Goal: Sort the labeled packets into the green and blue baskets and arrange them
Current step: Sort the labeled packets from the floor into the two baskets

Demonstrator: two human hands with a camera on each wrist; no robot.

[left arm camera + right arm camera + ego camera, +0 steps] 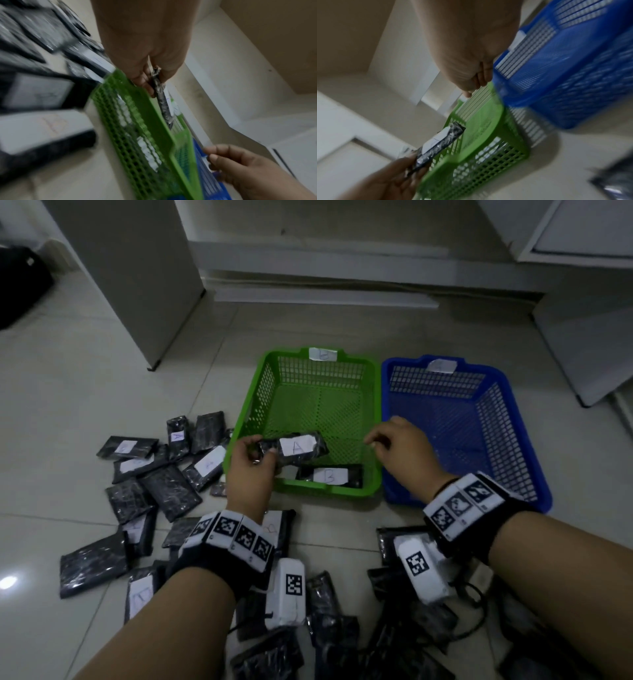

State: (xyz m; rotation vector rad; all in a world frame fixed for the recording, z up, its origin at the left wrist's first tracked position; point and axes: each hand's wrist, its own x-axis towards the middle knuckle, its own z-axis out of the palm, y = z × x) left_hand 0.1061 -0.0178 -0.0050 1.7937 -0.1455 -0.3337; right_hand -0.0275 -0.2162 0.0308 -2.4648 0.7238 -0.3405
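Note:
My left hand (251, 455) pinches one end of a black packet with a white label marked A (297, 446), holding it over the near left part of the green basket (371, 419). The left wrist view shows the same A packet (160, 94) edge-on between thumb and fingers. A packet labelled B (330, 475) lies on the green basket's floor at its near wall. The blue basket (534, 474) stands right beside it with nothing in it. My right hand (394, 436) hovers over the rim between the baskets, fingers loosely curled, holding nothing.
Several black packets (164, 487) lie scattered on the tiled floor left of the green basket and near my wrists (322, 604). White cabinet bases (322, 296) stand behind the baskets. Each basket carries a paper tag (322, 354) on its far rim.

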